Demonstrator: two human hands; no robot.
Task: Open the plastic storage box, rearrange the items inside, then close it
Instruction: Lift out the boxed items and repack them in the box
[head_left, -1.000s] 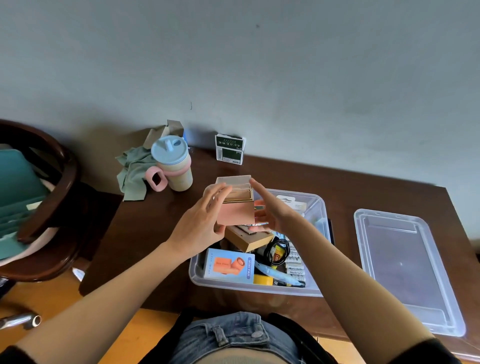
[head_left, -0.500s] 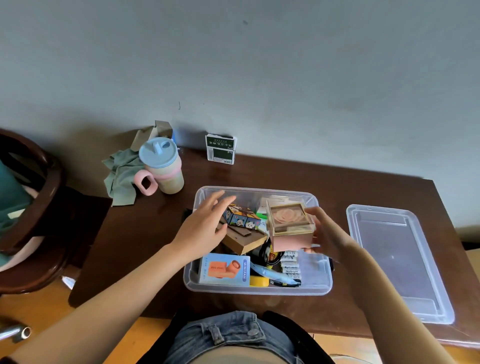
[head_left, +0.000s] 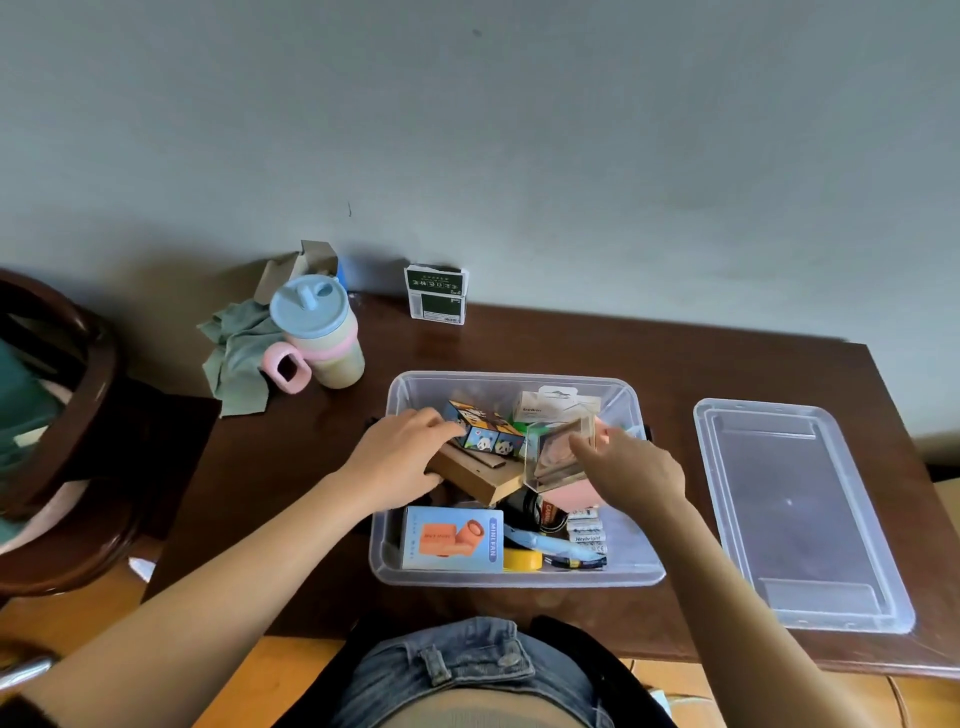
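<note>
The clear plastic storage box (head_left: 519, 576) stands open on the dark wooden table (head_left: 322, 467), packed with several items. Its lid (head_left: 800, 514) lies flat on the table to the right. My right hand (head_left: 631, 465) grips a pink box with a clear top (head_left: 558, 462), tilted on its side inside the storage box. My left hand (head_left: 400, 460) is at the box's left side, fingers curled on a panda-print box (head_left: 485, 434) that lies on a brown cardboard box (head_left: 483, 478). A blue "MINI FAN" box (head_left: 452, 540) lies at the front.
A pastel lidded cup (head_left: 319, 338) with a pink handle and a green cloth (head_left: 234, 358) sit at the table's back left. A green-and-white carton (head_left: 436, 293) leans on the wall. A dark wooden chair (head_left: 57, 431) stands at the left. Batteries (head_left: 584, 530) and yellow tape (head_left: 522, 560) lie in the box.
My right hand has lowered the pink box from above the storage box down into it, tilting it on its side. My left hand let go of it and moved onto the panda-print box.
</note>
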